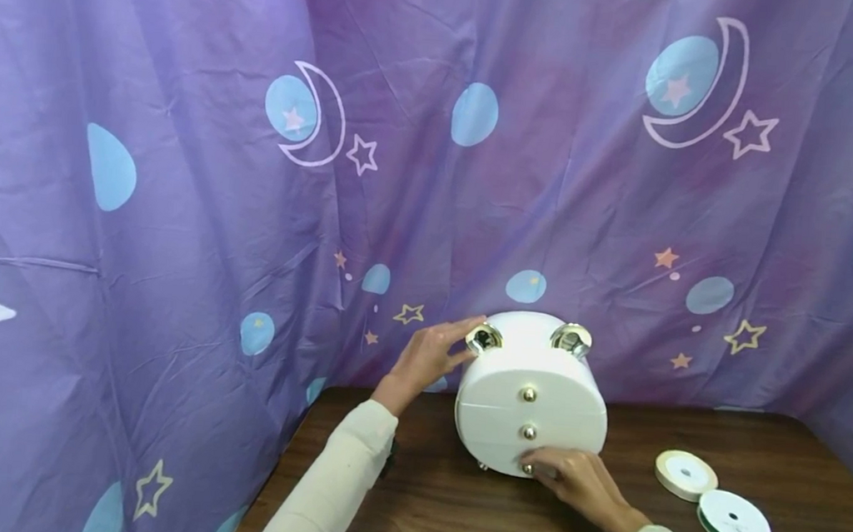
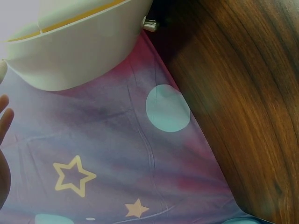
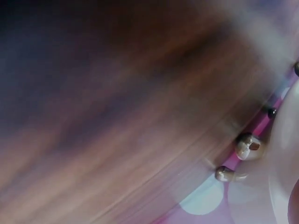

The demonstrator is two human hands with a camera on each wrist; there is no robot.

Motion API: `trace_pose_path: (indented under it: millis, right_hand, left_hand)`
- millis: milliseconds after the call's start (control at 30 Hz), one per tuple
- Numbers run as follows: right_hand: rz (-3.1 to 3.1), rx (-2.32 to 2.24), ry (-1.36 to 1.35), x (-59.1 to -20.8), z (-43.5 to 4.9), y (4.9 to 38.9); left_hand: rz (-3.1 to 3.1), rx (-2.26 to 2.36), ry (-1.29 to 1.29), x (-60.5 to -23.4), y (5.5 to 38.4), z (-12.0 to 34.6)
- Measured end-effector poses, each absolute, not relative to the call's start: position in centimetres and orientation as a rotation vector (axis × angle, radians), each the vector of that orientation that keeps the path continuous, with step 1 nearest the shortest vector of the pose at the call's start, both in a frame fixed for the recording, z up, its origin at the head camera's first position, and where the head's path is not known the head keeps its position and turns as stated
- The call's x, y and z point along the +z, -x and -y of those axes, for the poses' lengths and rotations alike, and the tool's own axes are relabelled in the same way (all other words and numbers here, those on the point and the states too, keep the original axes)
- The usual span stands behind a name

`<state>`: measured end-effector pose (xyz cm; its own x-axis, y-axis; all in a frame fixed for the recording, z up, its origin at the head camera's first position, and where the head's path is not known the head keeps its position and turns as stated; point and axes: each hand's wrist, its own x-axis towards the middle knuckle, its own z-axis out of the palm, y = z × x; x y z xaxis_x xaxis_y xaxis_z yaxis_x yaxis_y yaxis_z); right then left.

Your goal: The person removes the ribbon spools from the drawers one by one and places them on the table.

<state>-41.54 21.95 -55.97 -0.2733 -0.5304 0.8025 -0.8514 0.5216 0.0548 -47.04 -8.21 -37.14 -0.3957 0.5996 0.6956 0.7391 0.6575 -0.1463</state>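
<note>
A white rounded box [image 1: 533,341] with three gold knobs down its front stands on a dark wooden table [image 1: 443,526]. Two gold rounded fittings, a left one [image 1: 484,338] and a right one [image 1: 572,339], stick up from its top. My left hand [image 1: 427,358] reaches to the left fitting, fingers fairly straight, touching beside it. At the front, my right hand [image 1: 578,481] pinches the lowest knob [image 1: 527,468]. Small feet [image 1: 482,467] show under the box. In the right wrist view, gold knobs [image 3: 247,147] stand out from the white front; only a sliver of hand is visible.
Two ribbon spools lie to the right on the table: a cream one [image 1: 686,475] and a white one with a green edge [image 1: 734,521]. A purple cloth [image 1: 400,214] with moons and stars hangs behind and to the left. Something small and dark [image 1: 391,455] sits by the left sleeve.
</note>
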Motion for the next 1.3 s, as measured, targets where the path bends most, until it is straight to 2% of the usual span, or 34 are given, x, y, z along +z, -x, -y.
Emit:
trace_pose_path:
  millis: [400,1300]
  right_hand:
    - [1.907,0.461,-1.259,-55.6,-21.7,41.8]
    - [1.917,0.437,-1.247,-55.1,-21.1,41.8]
  left_hand:
    - [2.157,-0.21,1.01,-37.1,47.0,8.2]
    - [2.14,-0.24,1.023,-37.0,47.0,8.4]
